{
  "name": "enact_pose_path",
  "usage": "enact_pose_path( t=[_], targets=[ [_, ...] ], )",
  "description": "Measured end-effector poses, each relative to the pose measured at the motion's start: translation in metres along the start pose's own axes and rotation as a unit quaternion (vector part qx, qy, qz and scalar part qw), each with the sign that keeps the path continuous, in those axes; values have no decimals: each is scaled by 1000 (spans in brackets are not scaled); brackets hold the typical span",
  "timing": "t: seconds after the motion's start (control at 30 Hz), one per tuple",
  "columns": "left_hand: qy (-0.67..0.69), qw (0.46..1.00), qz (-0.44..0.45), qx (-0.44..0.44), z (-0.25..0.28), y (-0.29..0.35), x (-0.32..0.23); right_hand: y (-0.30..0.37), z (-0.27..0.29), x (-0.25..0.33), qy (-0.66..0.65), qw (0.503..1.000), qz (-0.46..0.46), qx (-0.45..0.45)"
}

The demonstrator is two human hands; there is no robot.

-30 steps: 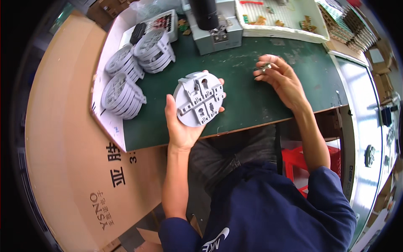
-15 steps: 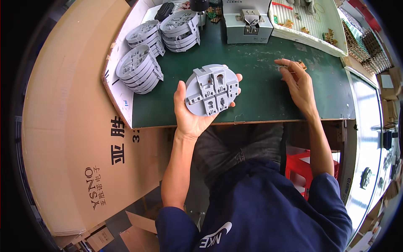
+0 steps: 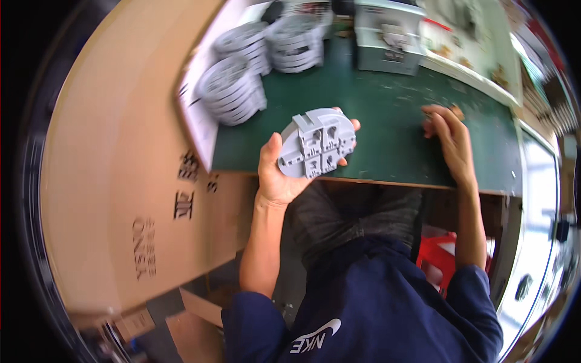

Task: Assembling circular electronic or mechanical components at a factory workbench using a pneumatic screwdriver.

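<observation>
I'm now tilting the disc [image 3: 318, 144], gripped in my left hand [image 3: 284, 172], up off the mat [image 3: 387, 115]; right hand's [image 3: 451, 142] fingers are curling onto small parts [image 3: 455, 111].

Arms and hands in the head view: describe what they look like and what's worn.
Both forearms are bare, with no gloves, watch or rings visible on the left hand or right hand. Dark navy short sleeves cover the upper arms.

Left hand [image 3: 279, 175] cupping a round grey plastic part [image 3: 318, 143] above the green worktop [image 3: 387, 127], right hand [image 3: 449, 136] resting on worktop, fingertips on something small, perhaps, blurred
</observation>
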State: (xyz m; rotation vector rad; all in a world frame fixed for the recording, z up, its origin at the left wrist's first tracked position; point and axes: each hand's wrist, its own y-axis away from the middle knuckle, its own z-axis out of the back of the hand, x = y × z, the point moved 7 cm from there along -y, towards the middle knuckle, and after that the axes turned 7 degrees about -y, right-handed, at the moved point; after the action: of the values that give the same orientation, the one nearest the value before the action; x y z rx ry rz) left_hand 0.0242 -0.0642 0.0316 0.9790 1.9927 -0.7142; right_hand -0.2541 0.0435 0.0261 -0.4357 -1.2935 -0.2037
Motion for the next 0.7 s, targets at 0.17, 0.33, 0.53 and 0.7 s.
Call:
enact_pose_path(
  t=[0.17,0.33,0.53,0.7],
  targets=[
    [338,930,-136,-57,53,124,30,4,10,-10,125,989,64,-43],
    [354,816,-345,-300,52,339,65,12,25,-7,183,980,78,-21],
    [144,569,-674,-449,29,636,38,-1,13,-27,144,988,49,7],
    [275,599,-629,-413,77,601,40,2,25,-14,136,986,95,-6]
  ],
)
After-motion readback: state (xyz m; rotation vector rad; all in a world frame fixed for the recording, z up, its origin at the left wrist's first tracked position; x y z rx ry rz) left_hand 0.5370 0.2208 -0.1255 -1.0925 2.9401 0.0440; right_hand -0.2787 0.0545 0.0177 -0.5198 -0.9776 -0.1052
